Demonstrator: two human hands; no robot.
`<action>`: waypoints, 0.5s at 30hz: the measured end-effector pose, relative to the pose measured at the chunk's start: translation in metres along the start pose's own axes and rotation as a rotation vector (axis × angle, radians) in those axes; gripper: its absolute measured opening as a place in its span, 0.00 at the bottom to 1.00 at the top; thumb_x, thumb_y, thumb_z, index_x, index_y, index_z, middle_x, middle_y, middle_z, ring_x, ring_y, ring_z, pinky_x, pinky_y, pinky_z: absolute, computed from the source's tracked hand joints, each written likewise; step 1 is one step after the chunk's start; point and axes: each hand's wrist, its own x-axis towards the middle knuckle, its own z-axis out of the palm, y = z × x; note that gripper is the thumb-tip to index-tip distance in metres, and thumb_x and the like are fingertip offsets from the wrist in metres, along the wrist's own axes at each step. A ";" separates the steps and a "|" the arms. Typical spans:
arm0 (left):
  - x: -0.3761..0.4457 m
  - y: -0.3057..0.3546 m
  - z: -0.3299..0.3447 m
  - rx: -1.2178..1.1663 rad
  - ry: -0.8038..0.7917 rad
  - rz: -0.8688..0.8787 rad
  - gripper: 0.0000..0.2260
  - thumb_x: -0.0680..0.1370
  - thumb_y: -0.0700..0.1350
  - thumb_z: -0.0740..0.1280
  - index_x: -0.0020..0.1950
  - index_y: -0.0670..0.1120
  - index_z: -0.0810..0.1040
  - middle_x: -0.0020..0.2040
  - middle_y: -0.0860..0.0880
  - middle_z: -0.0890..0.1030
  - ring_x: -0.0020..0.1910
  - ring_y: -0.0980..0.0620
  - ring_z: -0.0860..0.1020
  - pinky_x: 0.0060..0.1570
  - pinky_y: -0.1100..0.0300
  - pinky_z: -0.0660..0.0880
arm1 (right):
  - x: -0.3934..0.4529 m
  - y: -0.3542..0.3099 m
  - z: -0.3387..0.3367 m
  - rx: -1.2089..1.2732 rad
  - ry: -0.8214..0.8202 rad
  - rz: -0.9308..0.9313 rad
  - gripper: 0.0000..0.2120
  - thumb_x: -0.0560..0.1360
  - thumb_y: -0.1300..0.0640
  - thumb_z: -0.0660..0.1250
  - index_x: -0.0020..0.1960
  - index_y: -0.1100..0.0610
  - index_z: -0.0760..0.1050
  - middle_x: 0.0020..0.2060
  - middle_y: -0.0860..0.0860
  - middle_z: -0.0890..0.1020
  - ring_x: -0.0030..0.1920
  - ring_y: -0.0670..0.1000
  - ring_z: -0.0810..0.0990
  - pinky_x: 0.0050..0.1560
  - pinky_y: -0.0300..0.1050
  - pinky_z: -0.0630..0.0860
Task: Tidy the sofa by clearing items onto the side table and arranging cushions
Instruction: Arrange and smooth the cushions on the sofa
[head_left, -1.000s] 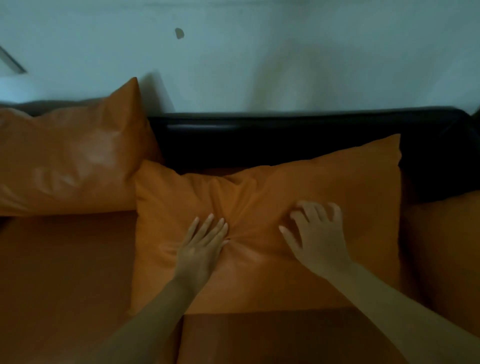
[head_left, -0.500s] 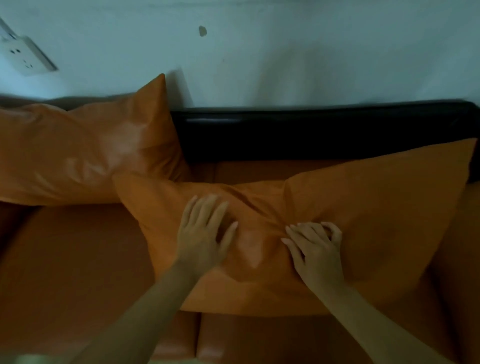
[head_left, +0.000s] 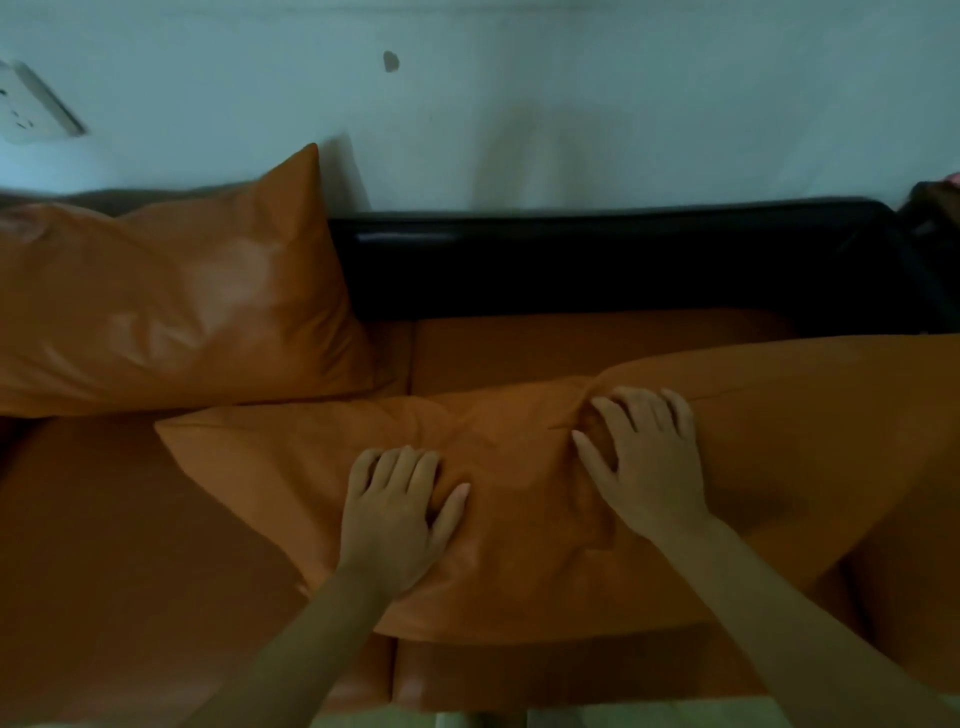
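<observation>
Both my hands are down on the orange cushion (head_left: 519, 519) that lies flat across the sofa seat (head_left: 130, 545) in front of me. My left hand (head_left: 397, 512) has its fingers curled into the cover, knuckles up and thumb spread out toward my right hand, so I judge it is gripping a fold of the fabric. My right hand (head_left: 647, 462) rests a little farther from me, fingers spread and bent at the tips, digging into a crease that bunches up just past my fingertips; whether it truly pinches the cover or only presses on it I cannot tell.

Beyond my left hand, and farther out to that side, a second orange cushion (head_left: 166, 306) already leans against the wall, upright enough to look placed. The black sofa back (head_left: 623, 260) beyond my right hand stands bare, with nothing propped against it.

As for progress, I see no loose items on the seat around my hands, so the clearing part looks finished, though the side table is out of view and I cannot confirm it. What remains, as I judge it, is to lift this flat cushion and stand it against the black back beside the other one.
</observation>
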 end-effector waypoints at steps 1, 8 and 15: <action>0.001 0.003 -0.003 -0.015 0.012 -0.032 0.25 0.80 0.60 0.52 0.49 0.44 0.81 0.46 0.48 0.81 0.48 0.46 0.78 0.60 0.49 0.67 | -0.003 -0.001 0.006 -0.043 -0.016 -0.003 0.24 0.78 0.41 0.53 0.59 0.57 0.77 0.58 0.56 0.78 0.61 0.57 0.74 0.69 0.59 0.60; 0.034 0.017 -0.006 -0.007 -0.069 -0.140 0.25 0.79 0.62 0.51 0.48 0.46 0.79 0.50 0.47 0.79 0.52 0.46 0.76 0.57 0.48 0.67 | -0.012 -0.002 0.007 -0.174 0.117 -0.080 0.18 0.80 0.46 0.54 0.43 0.55 0.77 0.42 0.52 0.81 0.45 0.57 0.76 0.56 0.59 0.67; 0.018 0.014 0.012 -0.027 -0.021 -0.014 0.29 0.82 0.60 0.48 0.54 0.43 0.83 0.57 0.46 0.83 0.60 0.49 0.78 0.68 0.51 0.62 | -0.007 0.000 0.012 -0.137 0.198 -0.162 0.21 0.82 0.46 0.52 0.38 0.55 0.74 0.36 0.51 0.78 0.41 0.56 0.74 0.49 0.55 0.68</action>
